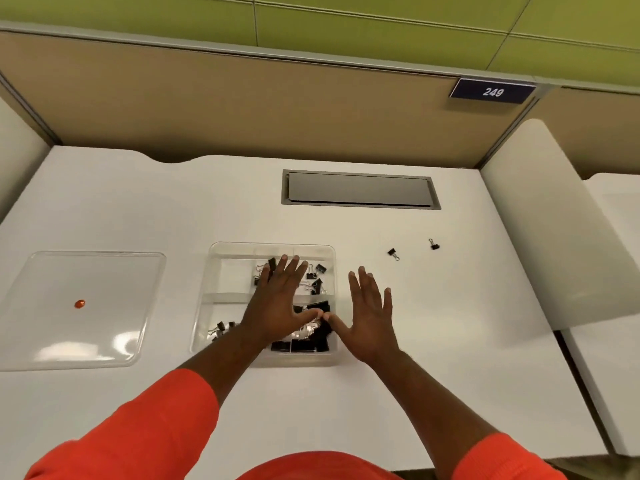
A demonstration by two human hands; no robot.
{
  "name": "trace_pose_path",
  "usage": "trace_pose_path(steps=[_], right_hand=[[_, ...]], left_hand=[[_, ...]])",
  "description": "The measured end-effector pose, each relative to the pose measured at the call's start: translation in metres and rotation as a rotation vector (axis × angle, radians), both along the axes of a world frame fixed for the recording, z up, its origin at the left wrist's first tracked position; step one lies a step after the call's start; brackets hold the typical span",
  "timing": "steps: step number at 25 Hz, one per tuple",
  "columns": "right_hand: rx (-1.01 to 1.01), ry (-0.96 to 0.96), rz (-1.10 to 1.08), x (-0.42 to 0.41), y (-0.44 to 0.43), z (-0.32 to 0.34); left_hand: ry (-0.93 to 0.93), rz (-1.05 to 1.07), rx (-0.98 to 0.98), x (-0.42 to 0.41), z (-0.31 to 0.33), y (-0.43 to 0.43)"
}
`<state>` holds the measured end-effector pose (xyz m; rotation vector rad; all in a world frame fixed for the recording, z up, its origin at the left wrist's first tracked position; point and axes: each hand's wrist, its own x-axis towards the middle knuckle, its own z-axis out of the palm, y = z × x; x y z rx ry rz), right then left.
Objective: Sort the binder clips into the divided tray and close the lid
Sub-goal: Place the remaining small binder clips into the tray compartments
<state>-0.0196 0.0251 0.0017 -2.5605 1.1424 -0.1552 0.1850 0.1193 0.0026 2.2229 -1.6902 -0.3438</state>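
White table (138,209), grey cable hatch (360,190) upper centre, tan partition (207,109), sign "249" (492,92) upper right, green wall (346,19) along the top.

Lid (83,308) left of tray (221,251) (two clips (393,253) lie right).

Bright orange long sleeves (166,420), bare hands.

Black binder clips (313,341) fill the clear tray (216,271); left of the tray, the clear lid (104,271) carries an orange knob (79,303).
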Motion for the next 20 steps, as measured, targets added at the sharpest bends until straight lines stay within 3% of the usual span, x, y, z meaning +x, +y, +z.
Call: trace_pose_path(steps=[13, 20], right_hand=[[0.082, 0.104, -0.142, -0.11, -0.139, -0.058], [0.151, -0.037, -0.2, -0.122, -0.189, -0.089]], left_hand=[[0.067, -0.071, 0.11, -0.105, -0.046, -0.151], [0.096, -0.073, 0.192, -0.119, -0.069, -0.214]])
